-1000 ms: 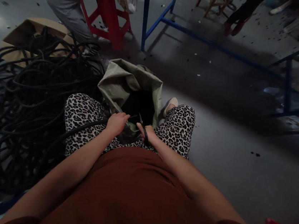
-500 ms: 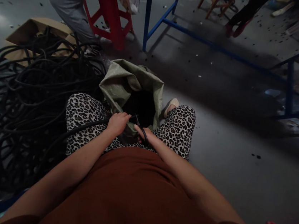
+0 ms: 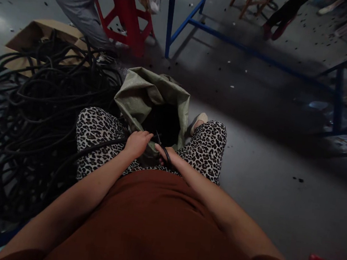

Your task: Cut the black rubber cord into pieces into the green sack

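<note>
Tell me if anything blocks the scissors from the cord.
Nothing visible does. The scissors in the right hand reach close to the cord where it leaves the left hand. Whether they touch is too dark to tell.

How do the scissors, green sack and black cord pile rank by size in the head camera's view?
1. Black cord pile
2. Green sack
3. Scissors, partly hidden by the right hand

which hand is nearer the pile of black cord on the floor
Left. The left hand grips a cord right of the pile; the right hand, holding scissors, is farther right, near the sack's rim.
</note>
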